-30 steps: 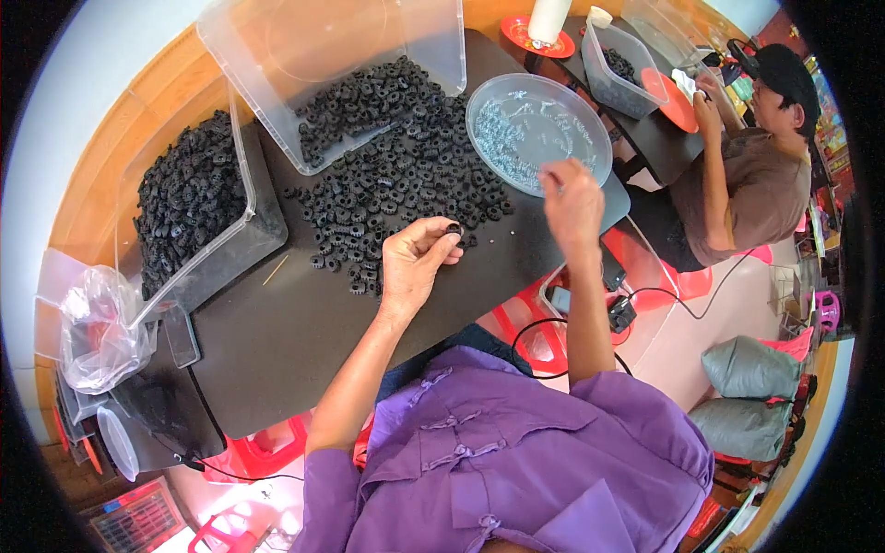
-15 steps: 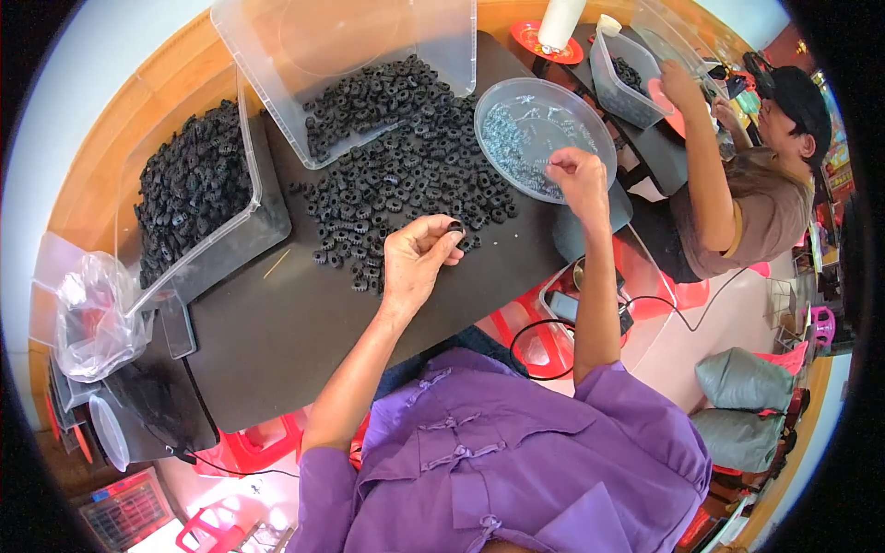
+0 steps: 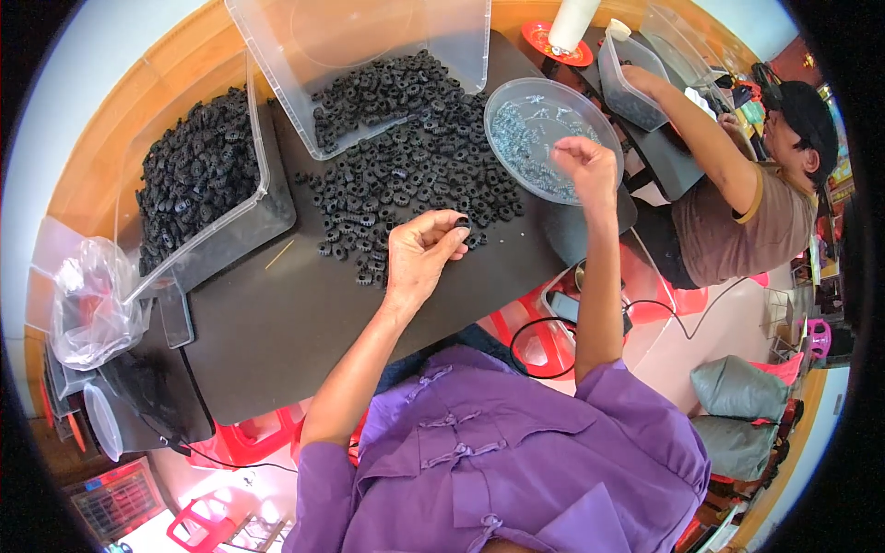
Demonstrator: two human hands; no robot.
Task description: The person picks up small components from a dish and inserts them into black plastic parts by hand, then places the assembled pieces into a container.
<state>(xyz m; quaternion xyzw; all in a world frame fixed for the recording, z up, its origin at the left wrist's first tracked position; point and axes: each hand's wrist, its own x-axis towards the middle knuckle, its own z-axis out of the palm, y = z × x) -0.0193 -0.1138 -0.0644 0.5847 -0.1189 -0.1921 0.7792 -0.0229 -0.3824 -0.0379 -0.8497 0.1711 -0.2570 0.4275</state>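
Observation:
Between the thumb and forefinger of my left hand (image 3: pixel 421 253) is a small black wheel-shaped plastic part (image 3: pixel 463 222). The hand hovers over the near edge of a spread pile of similar black parts (image 3: pixel 406 175) on the dark table. Over the near right side of a round clear tray (image 3: pixel 505 90) I hold my right hand (image 3: pixel 590 173), its fingertips pinched together and slightly blurred. Whatever they may hold is too small to make out. Many tiny clear pieces (image 3: pixel 516 134) lie scattered in that tray.
A clear bin (image 3: pixel 263 175) heaped with black parts stands at left. Another bin (image 3: pixel 369 28) lies tipped behind the pile. A plastic bag (image 3: pixel 92 304) hangs by the left edge. At right a co-worker (image 3: pixel 747 221) reaches into a clear container (image 3: pixel 627 101).
The scene has shifted slightly in view. My hands keep nearly the same places, the left still pinching the black part. The co-worker's hand has gone down into the container.

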